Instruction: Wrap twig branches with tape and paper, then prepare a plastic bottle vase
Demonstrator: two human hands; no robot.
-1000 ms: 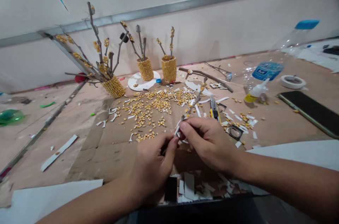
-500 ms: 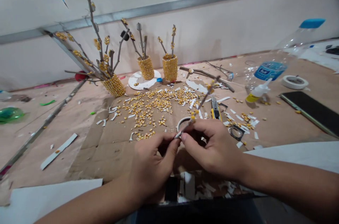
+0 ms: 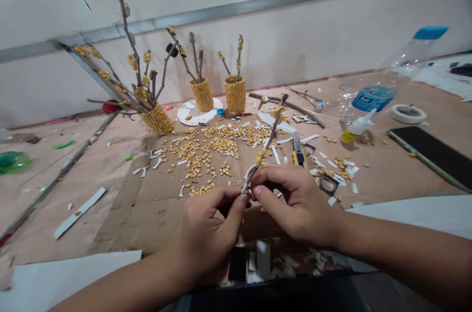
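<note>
My left hand (image 3: 212, 235) is closed, its thumb and index finger pinching the lower end of a thin twig (image 3: 271, 137). Yellow corn kernels are stuck along the twig, and its bottom end looks white, as if wrapped in paper or tape. My right hand (image 3: 295, 208) is closed at the same end, fingertips pinched against the twig; anything small between them is hidden. Just behind the fingertips shows a pale ring, maybe a tape roll, partly covered. Loose corn kernels (image 3: 214, 147) are scattered over the cardboard (image 3: 147, 211) beyond my hands.
Three corn-covered pots with twigs, one a tilted pot (image 3: 157, 120), stand at the back. To the right are a utility knife (image 3: 298, 150), a glue bottle (image 3: 356, 129), a clear plastic bottle (image 3: 376, 98), a tape roll (image 3: 408, 113) and a phone (image 3: 429, 154). Paper scraps lie about.
The twig's upper end has swung left and up, so it stands steeper. Both hands keep about the same place, with the fingertips shifted slightly around the twig's base.
</note>
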